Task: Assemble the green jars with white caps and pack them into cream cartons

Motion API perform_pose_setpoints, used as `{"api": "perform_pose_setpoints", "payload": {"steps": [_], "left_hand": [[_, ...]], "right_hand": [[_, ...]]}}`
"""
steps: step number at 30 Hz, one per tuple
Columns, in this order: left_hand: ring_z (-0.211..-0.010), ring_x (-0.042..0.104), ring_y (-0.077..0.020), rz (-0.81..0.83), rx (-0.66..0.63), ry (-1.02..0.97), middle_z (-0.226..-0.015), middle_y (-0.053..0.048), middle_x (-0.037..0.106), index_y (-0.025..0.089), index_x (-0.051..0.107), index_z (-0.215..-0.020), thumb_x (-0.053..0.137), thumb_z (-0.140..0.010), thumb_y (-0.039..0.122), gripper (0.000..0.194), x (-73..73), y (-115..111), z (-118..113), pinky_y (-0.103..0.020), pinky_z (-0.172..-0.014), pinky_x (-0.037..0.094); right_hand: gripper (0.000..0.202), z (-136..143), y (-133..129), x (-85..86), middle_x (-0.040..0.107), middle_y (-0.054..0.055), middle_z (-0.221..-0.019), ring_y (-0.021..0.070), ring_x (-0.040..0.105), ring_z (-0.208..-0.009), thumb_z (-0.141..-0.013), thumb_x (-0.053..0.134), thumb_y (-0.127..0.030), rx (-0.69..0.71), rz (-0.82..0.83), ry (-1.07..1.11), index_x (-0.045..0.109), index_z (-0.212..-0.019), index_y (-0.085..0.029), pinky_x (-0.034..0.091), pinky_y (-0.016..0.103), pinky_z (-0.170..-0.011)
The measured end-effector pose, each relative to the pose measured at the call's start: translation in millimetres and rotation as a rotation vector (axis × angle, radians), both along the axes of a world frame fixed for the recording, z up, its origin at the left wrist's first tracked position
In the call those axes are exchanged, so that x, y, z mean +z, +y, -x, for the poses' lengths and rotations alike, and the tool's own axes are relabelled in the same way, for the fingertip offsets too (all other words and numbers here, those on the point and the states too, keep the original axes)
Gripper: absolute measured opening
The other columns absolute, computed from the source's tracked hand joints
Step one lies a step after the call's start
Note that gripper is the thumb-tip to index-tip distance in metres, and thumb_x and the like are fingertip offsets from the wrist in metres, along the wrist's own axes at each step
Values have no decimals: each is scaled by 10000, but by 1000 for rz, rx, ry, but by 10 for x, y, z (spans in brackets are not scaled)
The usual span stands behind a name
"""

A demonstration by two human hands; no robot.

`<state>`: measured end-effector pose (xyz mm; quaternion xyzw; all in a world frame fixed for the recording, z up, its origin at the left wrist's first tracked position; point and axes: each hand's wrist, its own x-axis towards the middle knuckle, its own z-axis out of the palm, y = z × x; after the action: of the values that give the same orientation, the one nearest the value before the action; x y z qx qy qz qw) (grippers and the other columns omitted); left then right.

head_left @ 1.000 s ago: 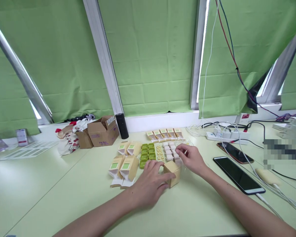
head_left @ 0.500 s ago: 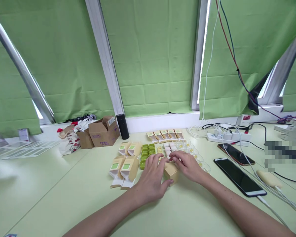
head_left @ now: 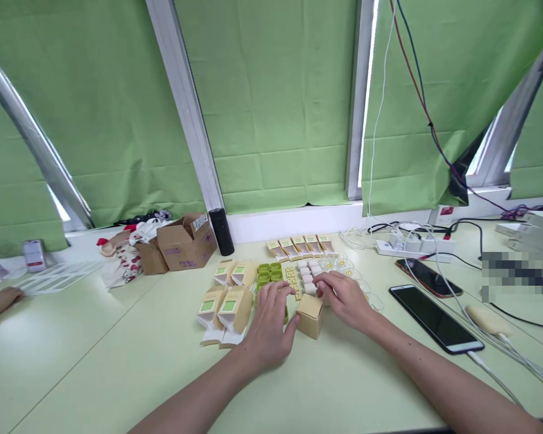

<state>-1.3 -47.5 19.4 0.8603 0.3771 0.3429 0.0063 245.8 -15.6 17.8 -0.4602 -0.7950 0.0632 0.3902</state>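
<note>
A small closed kraft-paper box (head_left: 309, 316) stands upright on the table between my hands. My left hand (head_left: 271, 328) is at its left side, fingers stretched over the green square cups (head_left: 263, 277) and thumb apart, close to the box's edge; nothing shows in it. Behind the box's right corner, my right hand (head_left: 344, 299) has its fingers bent and pressed together near the pale pink blocks (head_left: 306, 279); whatever they may hold is hidden. Small yellow pieces (head_left: 291, 275) lie between the cups and blocks. Clear plastic cups (head_left: 342, 263) lie beyond my right hand.
Several part-open kraft boxes with green labels (head_left: 235, 304) stand left; more kraft boxes (head_left: 301, 246) lie behind. Phones (head_left: 434, 316), cables and a power strip (head_left: 414, 248) occupy the right. A cardboard carton (head_left: 187, 241) and black cylinder (head_left: 221, 232) stand behind. Another person's hand (head_left: 4, 301) rests far left.
My hands have parted from the kraft box, whose top now shows closed. My left hand has shifted slightly left. At the far left, the other person's hand has come further into view.
</note>
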Motion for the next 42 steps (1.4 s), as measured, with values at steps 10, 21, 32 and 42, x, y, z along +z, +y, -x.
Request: {"api": "perform_pose_setpoints", "payload": {"steps": [10,21,32,42], "left_hand": [[-1332,446,-435,-155,6,22,-1453,-214,459,223,397,-1392,855,-796,447,785,-181,1,-229,-691,-1062,405],[-1377,406,-414,-34,-15,47,-1460,-204,452,222,368,-1435,760,-835,292,720,-167,9,-72,-698,-1115,358],[-1338,452,-367,49,42,2,-1410,-163,505,235,430,-1393,609,-836,143,593,-65,21,-35,-616,-1109,383],[-1223,467,-355,188,143,40,-1269,-117,544,227,487,-1221,841,-749,541,669,-36,-140,-207,-548,-1050,386]], "right_hand": [[416,68,-64,-4,725,25,-766,216,674,-705,-1101,348,-424,-14,35,27,713,-1025,-240,448,321,-688],[362,72,-64,-18,772,48,-919,224,711,-840,-1096,369,-384,50,-36,39,700,-1073,-240,483,330,-771],[403,75,-65,-35,714,26,-758,204,644,-687,-1097,342,-396,-17,-15,60,692,-984,-230,436,312,-687],[412,63,-62,-8,678,16,-685,193,616,-643,-1086,352,-383,-117,-49,80,659,-857,-231,428,299,-684]]}}
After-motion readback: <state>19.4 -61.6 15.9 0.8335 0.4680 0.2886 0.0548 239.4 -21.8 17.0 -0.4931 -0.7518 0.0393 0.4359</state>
